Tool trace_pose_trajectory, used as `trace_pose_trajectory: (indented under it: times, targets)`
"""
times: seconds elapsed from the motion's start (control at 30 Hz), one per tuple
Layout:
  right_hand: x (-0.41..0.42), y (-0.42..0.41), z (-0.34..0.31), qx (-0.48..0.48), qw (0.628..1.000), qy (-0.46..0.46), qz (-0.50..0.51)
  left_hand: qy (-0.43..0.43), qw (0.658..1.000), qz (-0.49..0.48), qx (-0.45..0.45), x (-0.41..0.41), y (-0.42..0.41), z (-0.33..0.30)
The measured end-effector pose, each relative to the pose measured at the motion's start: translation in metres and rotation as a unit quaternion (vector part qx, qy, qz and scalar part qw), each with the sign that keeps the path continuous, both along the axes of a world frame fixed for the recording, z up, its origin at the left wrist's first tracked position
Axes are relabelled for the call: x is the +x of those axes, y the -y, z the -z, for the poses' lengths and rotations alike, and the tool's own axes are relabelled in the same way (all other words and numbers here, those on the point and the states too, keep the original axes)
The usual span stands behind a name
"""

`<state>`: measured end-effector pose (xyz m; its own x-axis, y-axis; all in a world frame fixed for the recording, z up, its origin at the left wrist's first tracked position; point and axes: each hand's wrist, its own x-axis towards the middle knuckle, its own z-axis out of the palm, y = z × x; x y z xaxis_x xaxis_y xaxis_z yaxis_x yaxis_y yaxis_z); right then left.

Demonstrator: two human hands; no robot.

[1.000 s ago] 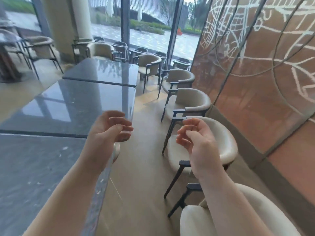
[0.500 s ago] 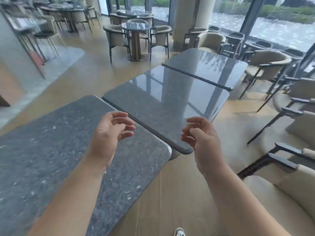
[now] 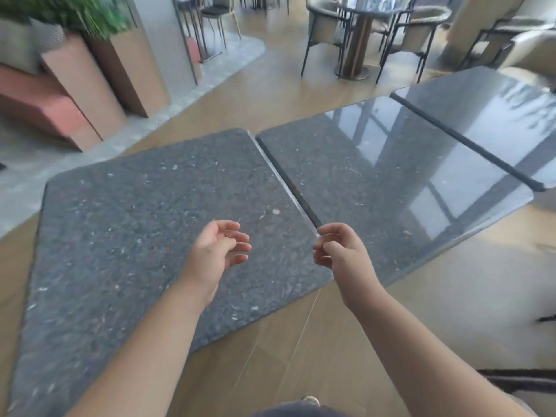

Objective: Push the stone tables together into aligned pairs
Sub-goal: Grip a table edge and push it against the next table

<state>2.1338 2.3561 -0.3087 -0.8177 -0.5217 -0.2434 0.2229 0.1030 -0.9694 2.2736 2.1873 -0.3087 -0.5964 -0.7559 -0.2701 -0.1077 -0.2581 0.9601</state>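
Three dark grey speckled stone tables stand in a row. The near table (image 3: 126, 230) fills the lower left. The middle table (image 3: 376, 176) lies to its right across a thin seam. A third table (image 3: 496, 115) at the far right overlaps the middle one's far edge. My left hand (image 3: 218, 252) hovers over the near table's right part, fingers curled and apart, holding nothing. My right hand (image 3: 338, 251) floats near the seam's near end with fingers loosely bent and empty.
Wooden floor (image 3: 421, 311) runs along the tables' near side. Tall brown planter boxes (image 3: 120, 70) with green foliage stand at the upper left. A round table (image 3: 361, 13) ringed by beige armchairs is at the back. A dark chair part (image 3: 511, 380) shows at the lower right.
My view has swung left, from the wall-side chairs onto the near table and the seam. Both hands have stayed raised and empty, now over the near table's right edge.
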Motion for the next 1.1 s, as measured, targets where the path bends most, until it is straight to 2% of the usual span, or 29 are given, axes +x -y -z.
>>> trace_pose_trajectory:
  times: [0.1, 0.2, 0.37, 0.47, 0.6, 0.7, 0.8, 0.93, 1.1]
  targets:
    - [0.017, 0.010, 0.025, 0.034, 0.999, 0.006, -0.018, 0.033, 0.999, -0.025, 0.002, 0.022, 0.002, 0.029]
    - [0.033, 0.020, 0.060, 0.083, 0.996, 0.032, -0.031, 0.057, 0.995, -0.054, 0.063, 0.047, -0.004, 0.072]
    - [0.038, 0.034, 0.120, 0.145, 0.973, 0.176, -0.038, 0.101, 0.969, -0.113, 0.196, 0.083, -0.013, 0.143]
    - [0.028, 0.037, 0.152, 0.170, 0.943, 0.281, -0.056, 0.140, 0.947, -0.130, 0.257, 0.085, -0.017, 0.175]
    - [-0.006, 0.038, 0.197, 0.243, 0.873, 0.410, -0.108, 0.197, 0.913, -0.129, 0.333, 0.062, -0.030, 0.208]
    - [-0.042, 0.038, 0.231, 0.274, 0.837, 0.452, -0.142, 0.149, 0.865, -0.196, 0.438, 0.036, -0.040, 0.231]
    - [-0.068, 0.039, 0.255, 0.259, 0.812, 0.505, -0.133, 0.126, 0.832, -0.266, 0.471, 0.009, -0.040, 0.244]
    - [-0.075, 0.042, 0.278, 0.188, 0.808, 0.554, -0.064, 0.090, 0.787, -0.352, 0.498, -0.008, -0.033, 0.250]
    - [-0.061, 0.049, 0.290, 0.149, 0.825, 0.545, 0.021, 0.024, 0.740, -0.436, 0.512, -0.010, -0.038, 0.263]
